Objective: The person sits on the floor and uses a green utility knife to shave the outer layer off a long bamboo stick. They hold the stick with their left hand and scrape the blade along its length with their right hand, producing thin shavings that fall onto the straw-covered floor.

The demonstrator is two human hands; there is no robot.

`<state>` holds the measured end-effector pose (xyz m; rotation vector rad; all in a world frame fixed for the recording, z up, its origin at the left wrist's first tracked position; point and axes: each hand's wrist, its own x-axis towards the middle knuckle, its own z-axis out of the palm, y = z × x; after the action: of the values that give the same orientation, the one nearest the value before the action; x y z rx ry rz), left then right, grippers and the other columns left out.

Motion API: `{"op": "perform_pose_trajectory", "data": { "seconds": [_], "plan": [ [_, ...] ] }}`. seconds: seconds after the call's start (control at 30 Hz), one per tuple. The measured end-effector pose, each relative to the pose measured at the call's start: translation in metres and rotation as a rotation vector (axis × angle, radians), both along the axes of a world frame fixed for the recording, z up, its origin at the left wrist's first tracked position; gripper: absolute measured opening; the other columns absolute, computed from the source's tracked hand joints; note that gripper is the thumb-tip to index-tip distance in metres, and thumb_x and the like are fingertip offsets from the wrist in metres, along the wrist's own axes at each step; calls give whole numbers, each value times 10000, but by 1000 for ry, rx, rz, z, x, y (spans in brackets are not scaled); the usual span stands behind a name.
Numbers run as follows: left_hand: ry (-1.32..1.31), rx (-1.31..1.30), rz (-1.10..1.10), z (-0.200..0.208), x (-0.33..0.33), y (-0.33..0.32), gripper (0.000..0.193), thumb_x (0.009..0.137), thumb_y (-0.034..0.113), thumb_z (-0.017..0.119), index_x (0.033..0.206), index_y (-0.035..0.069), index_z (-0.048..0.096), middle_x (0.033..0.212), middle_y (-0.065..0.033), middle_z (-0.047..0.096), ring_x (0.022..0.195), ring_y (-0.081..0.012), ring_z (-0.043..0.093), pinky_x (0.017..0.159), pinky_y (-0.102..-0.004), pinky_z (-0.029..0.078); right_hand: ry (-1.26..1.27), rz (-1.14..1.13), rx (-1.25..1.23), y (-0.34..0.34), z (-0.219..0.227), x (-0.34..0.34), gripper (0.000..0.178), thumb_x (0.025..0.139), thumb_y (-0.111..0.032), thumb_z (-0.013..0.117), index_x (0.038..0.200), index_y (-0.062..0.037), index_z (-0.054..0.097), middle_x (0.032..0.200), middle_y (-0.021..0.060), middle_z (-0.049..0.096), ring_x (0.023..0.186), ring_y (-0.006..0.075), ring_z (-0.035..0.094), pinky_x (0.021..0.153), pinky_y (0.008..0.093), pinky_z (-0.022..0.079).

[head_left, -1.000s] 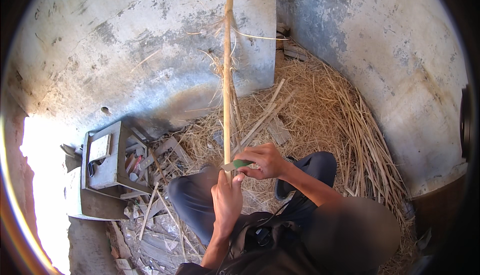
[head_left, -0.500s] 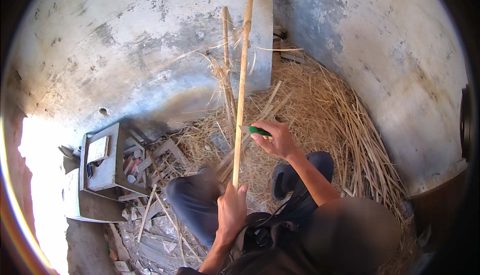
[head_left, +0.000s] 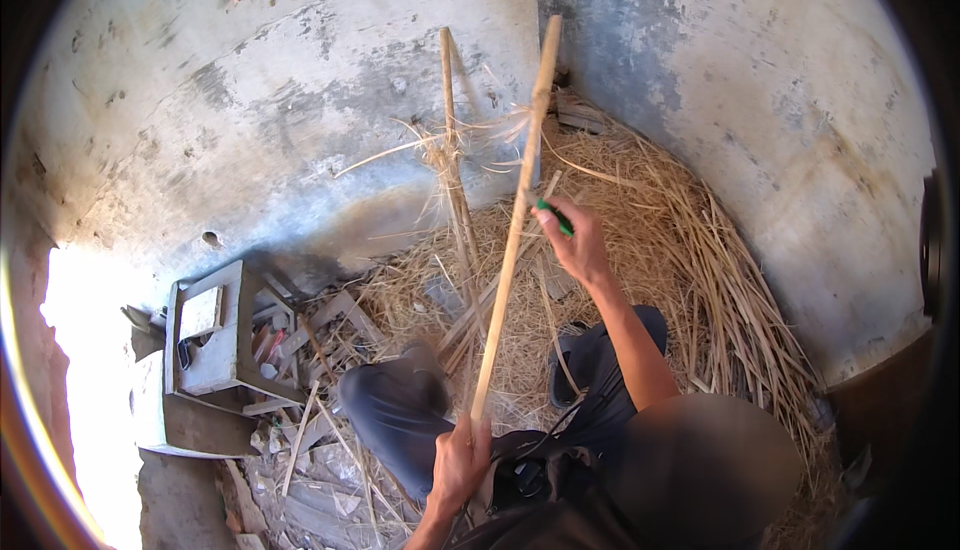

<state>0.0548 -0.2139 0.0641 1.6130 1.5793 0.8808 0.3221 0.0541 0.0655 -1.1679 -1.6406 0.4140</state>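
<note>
A long pale wooden stick (head_left: 509, 268) slants up and away from me, its far end leaning to the right. My left hand (head_left: 462, 465) is closed round its near end, low in front of my body. In my right hand (head_left: 581, 242) is a knife with a green handle (head_left: 555, 217), gripped in closed fingers. The knife's blade end meets the stick's right side a little above its middle; the blade itself is hardly visible. Thin curled shavings (head_left: 515, 122) cling to the stick farther up. Beyond it stands an upright wooden post (head_left: 452, 140) with frayed fibres bunched round it.
Straw and shavings (head_left: 640, 240) cover the floor, with long strips (head_left: 740, 290) piled along the right wall. A worn wooden stool (head_left: 215, 325) lies on its side at the left among scrap wood. Pale, peeling walls (head_left: 330, 80) rise behind. My bent knees flank the stick.
The stick has tilted to the right and come lower at its near end, along with my left hand. My right hand and the knife have moved up along the stick and to the right.
</note>
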Motion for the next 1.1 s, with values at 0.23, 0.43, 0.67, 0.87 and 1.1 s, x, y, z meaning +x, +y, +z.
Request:
{"op": "perform_pose_trajectory", "data": {
  "seconds": [0.23,0.43,0.67,0.87,1.1],
  "plan": [
    [27,35,-30,-7,-12,-4,246,1056,175,653,952,-38,588,693,-295,631,706,-518,671,575,-507,496,635,285,-206,-12,-3,5,402,1117,-397,566,1219,-40,722,699,-43,511,517,27,371,465,241,322],
    [108,95,-23,-21,-21,11,279,1065,193,647,910,-17,547,668,-276,615,673,-516,654,566,-521,490,804,586,-368,-19,-5,-13,402,1091,-286,642,1382,-9,642,906,71,735,505,18,380,479,206,309],
    [200,-13,-149,-23,-32,21,228,1065,175,630,998,-21,533,856,-300,668,849,-518,674,678,-568,502,713,488,-408,-24,-7,-21,369,992,-163,781,1299,-6,651,923,46,739,590,18,462,513,235,344],
    [159,323,40,-3,-11,40,284,1011,123,693,1226,-33,594,965,-247,715,894,-451,702,796,-553,522,552,511,-333,-39,-4,-30,375,958,-150,823,1264,-16,653,951,30,753,771,39,625,664,238,477],
    [100,267,121,17,8,81,162,1033,103,680,1162,5,685,753,-154,685,609,-289,636,612,-392,491,514,402,-229,-47,-7,-45,376,1007,-198,752,1311,-6,642,838,1,747,684,27,552,611,248,432]
  ]
}}
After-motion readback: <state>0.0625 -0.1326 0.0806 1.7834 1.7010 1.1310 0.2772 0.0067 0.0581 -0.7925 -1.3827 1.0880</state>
